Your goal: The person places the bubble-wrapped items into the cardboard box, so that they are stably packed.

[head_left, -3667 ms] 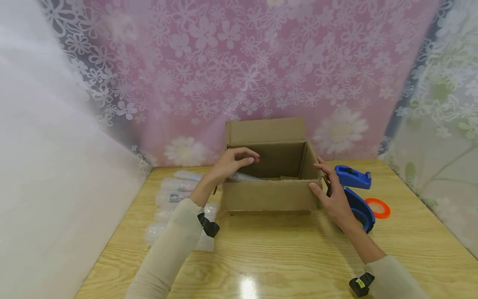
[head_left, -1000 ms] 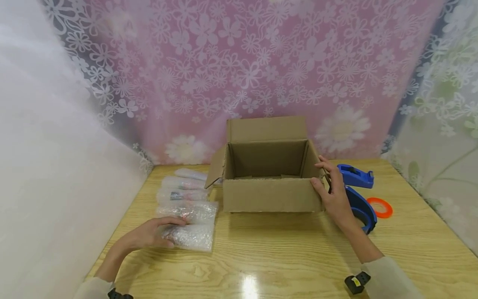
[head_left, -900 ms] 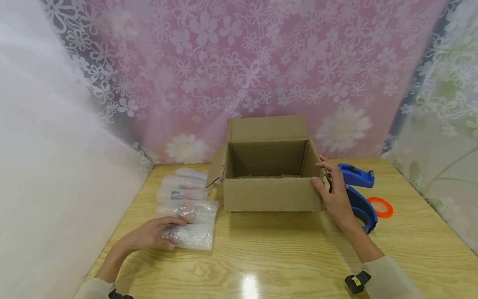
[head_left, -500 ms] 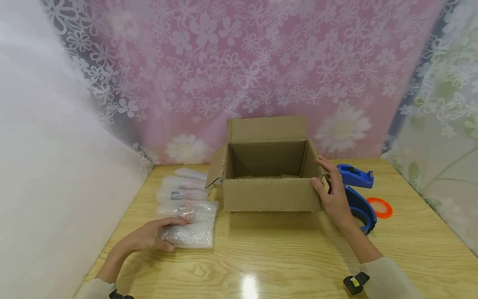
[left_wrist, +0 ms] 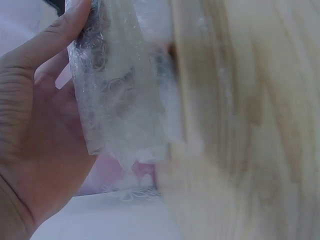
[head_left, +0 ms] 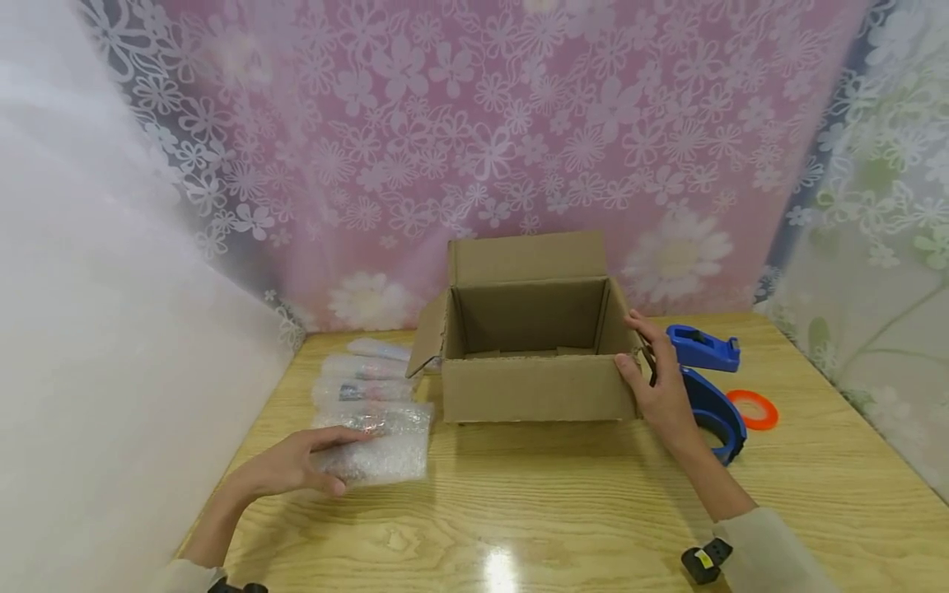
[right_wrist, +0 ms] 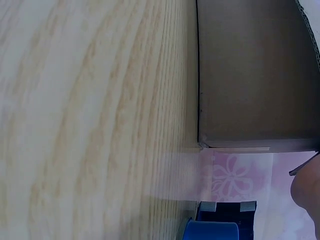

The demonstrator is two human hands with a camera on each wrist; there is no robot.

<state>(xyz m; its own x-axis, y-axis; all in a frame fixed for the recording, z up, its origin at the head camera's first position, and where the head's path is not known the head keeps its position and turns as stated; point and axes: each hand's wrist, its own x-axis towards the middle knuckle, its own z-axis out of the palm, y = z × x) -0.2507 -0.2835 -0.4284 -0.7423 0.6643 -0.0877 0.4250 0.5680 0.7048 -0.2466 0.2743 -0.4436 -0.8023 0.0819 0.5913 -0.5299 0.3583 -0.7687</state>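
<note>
Looks like the pick-up step: your left hand (head_left: 291,466) grips the nearest bubble-wrapped packet (head_left: 393,459), at 8 o'clock from the open carton (head_left: 541,391). Your right hand (head_left: 665,405) holds the carton's 4 o'clock corner. Next move calls for a snug pinch, lifting clear of the neighbour packets (head_left: 381,390) toward 12.
</note>
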